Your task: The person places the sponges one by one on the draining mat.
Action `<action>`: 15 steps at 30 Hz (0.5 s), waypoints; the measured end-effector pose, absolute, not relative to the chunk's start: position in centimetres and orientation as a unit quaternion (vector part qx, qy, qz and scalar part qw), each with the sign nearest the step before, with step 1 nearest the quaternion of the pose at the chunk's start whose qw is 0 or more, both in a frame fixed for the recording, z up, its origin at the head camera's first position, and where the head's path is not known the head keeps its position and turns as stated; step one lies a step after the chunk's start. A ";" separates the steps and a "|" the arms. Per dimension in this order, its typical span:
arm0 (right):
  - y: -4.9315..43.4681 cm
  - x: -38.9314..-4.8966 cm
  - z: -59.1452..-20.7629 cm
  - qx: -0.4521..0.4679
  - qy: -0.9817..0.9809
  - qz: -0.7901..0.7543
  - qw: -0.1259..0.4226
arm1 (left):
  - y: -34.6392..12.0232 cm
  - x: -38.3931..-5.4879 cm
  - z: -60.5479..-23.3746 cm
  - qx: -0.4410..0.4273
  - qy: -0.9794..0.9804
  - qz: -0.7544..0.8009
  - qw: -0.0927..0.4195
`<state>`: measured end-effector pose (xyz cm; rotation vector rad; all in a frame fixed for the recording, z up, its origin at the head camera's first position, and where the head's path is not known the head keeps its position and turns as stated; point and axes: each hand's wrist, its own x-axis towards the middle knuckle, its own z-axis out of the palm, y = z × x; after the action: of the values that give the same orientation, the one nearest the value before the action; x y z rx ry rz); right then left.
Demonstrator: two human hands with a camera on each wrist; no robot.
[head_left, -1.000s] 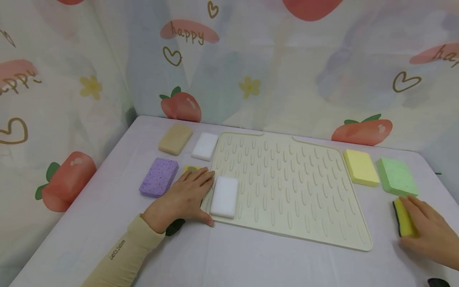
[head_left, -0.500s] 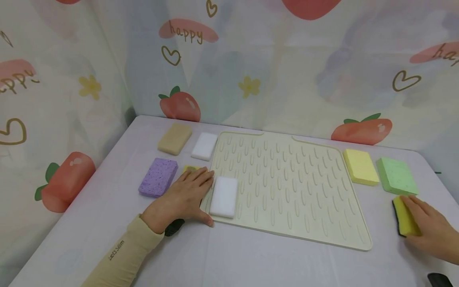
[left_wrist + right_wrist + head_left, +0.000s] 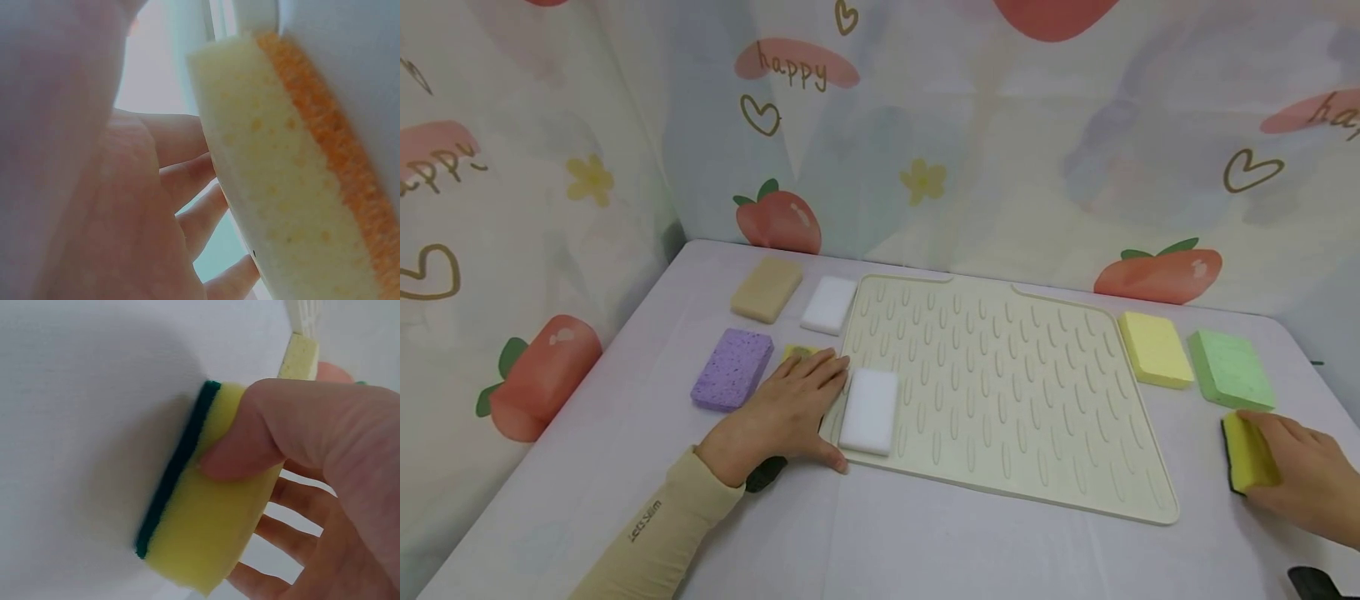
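Head view: right hand has the yellow-and-green sponge at the right side of the bench. Right wrist confirms the grip: narrowed to the sponge's thickness, thumb pressed on the yellow foam, fingers behind. Sponge is tilted, dark green layer toward the bench; can't tell if it touches down. Left hand is spread wide, fingers nearly straight, thumb out by the mat's near left corner. Left wrist shows those fingers against the cream-and-orange sponge, not curled round it, orange layer toward the bench. It sits by the mat's left edge, mostly hidden from above. Mat is off-white with raised ovals; white block lies flat on its near left corner. Left of the mat: second white block just beside it, tan block next out, purple sponge nearer. Right of the mat: pale yellow sponge along the edge, then light green sponge, just beyond the pinched one.
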<state>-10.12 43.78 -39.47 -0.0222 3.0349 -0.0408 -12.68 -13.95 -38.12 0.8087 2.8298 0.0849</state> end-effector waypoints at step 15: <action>42.5 -9.7 -38.6 -0.009 1.000 -0.013 -0.010 | -13.9 -12.7 -38.1 0.270 0.957 0.032 0.102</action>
<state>-9.67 42.50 -38.55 -0.0287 3.1620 -0.0427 -12.70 -13.90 -38.05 0.7981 2.8242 0.0956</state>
